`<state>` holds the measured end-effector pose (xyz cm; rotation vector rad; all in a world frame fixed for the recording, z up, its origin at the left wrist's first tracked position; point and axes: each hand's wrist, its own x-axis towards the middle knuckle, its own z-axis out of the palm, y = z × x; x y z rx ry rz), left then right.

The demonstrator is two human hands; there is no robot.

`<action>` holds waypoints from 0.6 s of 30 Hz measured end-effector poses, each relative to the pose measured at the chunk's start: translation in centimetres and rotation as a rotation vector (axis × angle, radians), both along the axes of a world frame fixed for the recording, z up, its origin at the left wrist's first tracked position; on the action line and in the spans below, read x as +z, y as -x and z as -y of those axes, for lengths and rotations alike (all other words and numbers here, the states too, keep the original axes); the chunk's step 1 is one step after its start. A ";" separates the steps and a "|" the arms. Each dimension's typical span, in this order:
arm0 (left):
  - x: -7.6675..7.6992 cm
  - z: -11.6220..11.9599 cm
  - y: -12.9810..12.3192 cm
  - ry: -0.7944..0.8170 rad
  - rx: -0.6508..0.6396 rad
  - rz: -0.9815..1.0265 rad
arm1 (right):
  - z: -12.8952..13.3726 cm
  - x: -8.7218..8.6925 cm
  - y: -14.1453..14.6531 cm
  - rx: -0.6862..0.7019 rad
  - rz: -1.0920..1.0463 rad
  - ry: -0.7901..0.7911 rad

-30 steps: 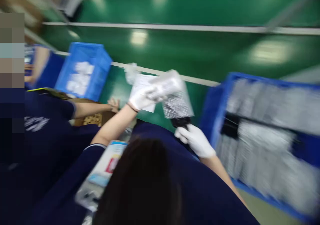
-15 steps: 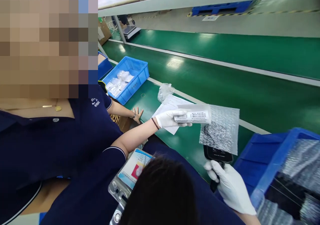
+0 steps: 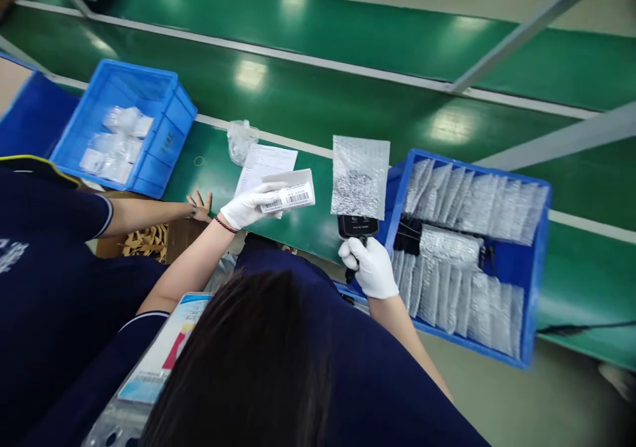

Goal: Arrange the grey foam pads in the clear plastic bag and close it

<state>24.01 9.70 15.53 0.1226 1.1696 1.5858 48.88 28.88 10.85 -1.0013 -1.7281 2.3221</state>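
Note:
My left hand (image 3: 248, 208), in a white glove, is closed around a strip of white barcode labels (image 3: 299, 196), printed side up; I cannot tell if it is a roll or a folded stack. In my gloved right hand (image 3: 370, 268) is the lower end of a black handheld device (image 3: 360, 226). A clear bubble-wrap bag (image 3: 360, 179) covers the device's upper part, which shows only dimly through it. Under my left hand, printed paper sheets (image 3: 271, 159) lie on the green table.
A blue crate (image 3: 539, 268) at right holds rows of bubble-wrapped items (image 3: 457, 295). Another blue crate (image 3: 173, 136) at left contains clear-bagged white items (image 3: 116, 146). A crumpled plastic bag (image 3: 242, 141) lies near the sheets. A co-worker's bare hand (image 3: 201, 206) rests at the table edge.
The view has swung right and down, bringing the full right crate into sight. My hands keep hold of the labels and the device; the label strip now shows a tilted upper face.

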 end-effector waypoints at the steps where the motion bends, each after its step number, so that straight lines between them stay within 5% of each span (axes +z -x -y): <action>1: 0.1 -0.1 -0.2 0.026 -0.013 -0.009 | 0.2 0.5 -0.1 -0.010 -0.009 0.005; 6: -0.3 -0.8 -1.2 0.124 -0.092 0.007 | 1.5 2.0 0.1 0.012 -0.023 -0.007; 18: -0.1 -2.1 -2.9 0.227 -0.245 -0.056 | 3.5 2.6 0.9 0.018 -0.049 0.057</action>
